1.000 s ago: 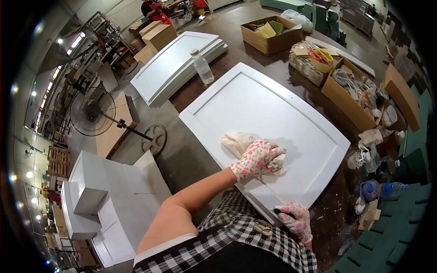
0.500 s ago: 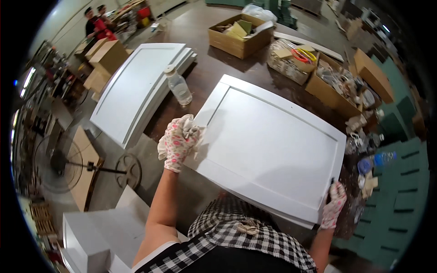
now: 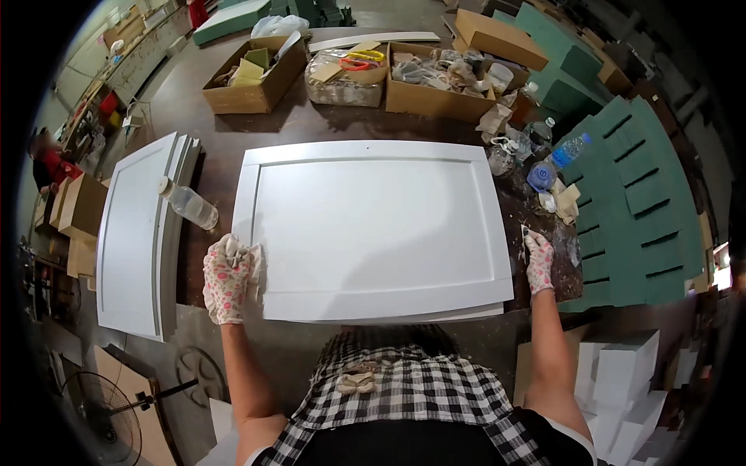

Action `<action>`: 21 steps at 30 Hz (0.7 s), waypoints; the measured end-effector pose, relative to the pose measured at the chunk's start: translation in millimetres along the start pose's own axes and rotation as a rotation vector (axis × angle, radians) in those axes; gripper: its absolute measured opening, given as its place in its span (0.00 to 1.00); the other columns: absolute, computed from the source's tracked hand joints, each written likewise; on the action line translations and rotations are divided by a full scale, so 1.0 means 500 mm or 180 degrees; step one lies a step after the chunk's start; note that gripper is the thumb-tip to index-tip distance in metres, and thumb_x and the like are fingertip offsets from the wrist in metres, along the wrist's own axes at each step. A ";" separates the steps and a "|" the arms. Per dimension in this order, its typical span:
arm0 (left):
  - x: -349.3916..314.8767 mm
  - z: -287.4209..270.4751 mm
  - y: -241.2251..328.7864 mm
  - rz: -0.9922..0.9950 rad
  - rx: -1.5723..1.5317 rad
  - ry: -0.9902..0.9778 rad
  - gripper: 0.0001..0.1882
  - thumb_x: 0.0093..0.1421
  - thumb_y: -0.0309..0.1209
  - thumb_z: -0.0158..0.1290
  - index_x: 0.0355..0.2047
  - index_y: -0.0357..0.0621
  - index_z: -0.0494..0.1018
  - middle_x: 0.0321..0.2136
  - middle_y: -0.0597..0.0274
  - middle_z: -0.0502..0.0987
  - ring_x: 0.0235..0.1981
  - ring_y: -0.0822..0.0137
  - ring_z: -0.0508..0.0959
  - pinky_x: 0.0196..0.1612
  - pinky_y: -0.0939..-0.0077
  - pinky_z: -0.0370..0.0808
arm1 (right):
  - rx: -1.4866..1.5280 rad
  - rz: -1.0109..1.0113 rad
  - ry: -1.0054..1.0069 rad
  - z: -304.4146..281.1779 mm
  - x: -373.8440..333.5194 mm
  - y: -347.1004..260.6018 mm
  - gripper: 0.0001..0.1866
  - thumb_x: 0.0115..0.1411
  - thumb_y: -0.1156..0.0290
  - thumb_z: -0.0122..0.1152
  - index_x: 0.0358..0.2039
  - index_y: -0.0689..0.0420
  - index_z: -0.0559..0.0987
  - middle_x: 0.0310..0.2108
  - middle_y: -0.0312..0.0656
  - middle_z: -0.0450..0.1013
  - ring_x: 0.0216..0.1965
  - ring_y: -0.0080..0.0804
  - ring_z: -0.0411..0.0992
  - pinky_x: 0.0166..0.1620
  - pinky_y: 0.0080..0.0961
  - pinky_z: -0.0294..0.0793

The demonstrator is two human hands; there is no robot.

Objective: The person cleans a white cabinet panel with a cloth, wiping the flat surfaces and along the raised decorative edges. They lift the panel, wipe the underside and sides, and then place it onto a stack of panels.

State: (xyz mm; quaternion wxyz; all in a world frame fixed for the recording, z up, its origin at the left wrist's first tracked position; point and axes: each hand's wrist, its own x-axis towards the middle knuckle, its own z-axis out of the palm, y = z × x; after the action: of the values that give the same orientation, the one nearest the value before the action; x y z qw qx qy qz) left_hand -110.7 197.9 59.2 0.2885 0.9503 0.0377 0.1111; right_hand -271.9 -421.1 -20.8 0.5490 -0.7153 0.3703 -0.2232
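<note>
At white panel (image 3: 373, 225) — left hand (image 3: 224, 279), bunched cloth (image 3: 255, 268)

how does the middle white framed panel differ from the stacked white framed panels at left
The white rectangular framed panel has its long sides running left to right; the stacked white framed panels point theirs away from the person. The floral-gloved left hand holds a cream cloth at the panel; no hand touches the stack. Both show recessed centres.

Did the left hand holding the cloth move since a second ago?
Yes, leftward: the left hand was over the middle of the white panel before, and now it's at the panel's left edge.
</note>
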 end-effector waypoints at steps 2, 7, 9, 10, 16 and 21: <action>0.009 -0.002 -0.041 0.0275 -0.0128 0.0084 0.23 0.53 0.33 0.61 0.48 0.41 0.73 0.43 0.54 0.75 0.46 0.54 0.74 0.50 0.63 0.72 | -0.0053 -0.0009 -0.0127 0.027 0.015 0.005 0.14 0.60 0.72 0.59 0.46 0.62 0.78 0.41 0.40 0.76 0.42 0.27 0.72 0.47 0.23 0.70; -0.008 -0.013 -0.016 0.0492 -0.0377 0.0714 0.21 0.54 0.30 0.61 0.48 0.40 0.73 0.42 0.57 0.75 0.44 0.60 0.75 0.47 0.68 0.72 | -0.1799 -0.1534 0.0107 0.047 -0.005 -0.081 0.19 0.59 0.76 0.57 0.52 0.56 0.76 0.47 0.43 0.71 0.50 0.36 0.70 0.51 0.28 0.71; -0.024 -0.021 0.001 0.0340 -0.2023 0.0721 0.20 0.58 0.26 0.58 0.51 0.37 0.71 0.43 0.61 0.76 0.42 0.68 0.76 0.46 0.75 0.73 | -0.1415 -0.2054 -0.0004 0.066 -0.038 -0.146 0.18 0.59 0.80 0.55 0.50 0.56 0.76 0.46 0.42 0.72 0.48 0.34 0.71 0.50 0.27 0.72; -0.037 -0.021 0.028 0.0143 -0.3018 0.0522 0.20 0.60 0.24 0.55 0.53 0.36 0.69 0.44 0.62 0.76 0.43 0.71 0.76 0.47 0.77 0.73 | -0.1183 -0.2152 -0.0103 0.081 -0.052 -0.174 0.16 0.59 0.79 0.56 0.49 0.58 0.77 0.46 0.41 0.72 0.47 0.32 0.71 0.49 0.25 0.72; -0.076 -0.003 0.239 0.0419 -0.2917 0.0172 0.22 0.61 0.30 0.53 0.55 0.36 0.67 0.50 0.57 0.73 0.50 0.67 0.74 0.50 0.77 0.73 | 0.0457 -0.1348 -0.0868 0.159 -0.064 -0.255 0.15 0.61 0.80 0.54 0.48 0.58 0.77 0.41 0.35 0.75 0.43 0.23 0.73 0.48 0.17 0.71; -0.157 0.099 0.354 0.0165 -0.3850 -0.1090 0.37 0.63 0.43 0.52 0.65 0.37 0.52 0.62 0.50 0.61 0.63 0.58 0.62 0.62 0.68 0.63 | 0.1588 0.0148 -0.2519 0.215 -0.215 -0.345 0.24 0.65 0.60 0.51 0.58 0.59 0.68 0.49 0.39 0.71 0.44 0.26 0.71 0.49 0.19 0.70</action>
State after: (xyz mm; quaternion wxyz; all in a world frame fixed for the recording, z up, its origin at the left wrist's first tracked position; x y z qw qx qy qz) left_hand -174.1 13.4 102.8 0.7741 0.6239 -0.1015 -0.0341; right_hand -211.9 -249.8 120.7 0.8080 -0.5832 0.0835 -0.0030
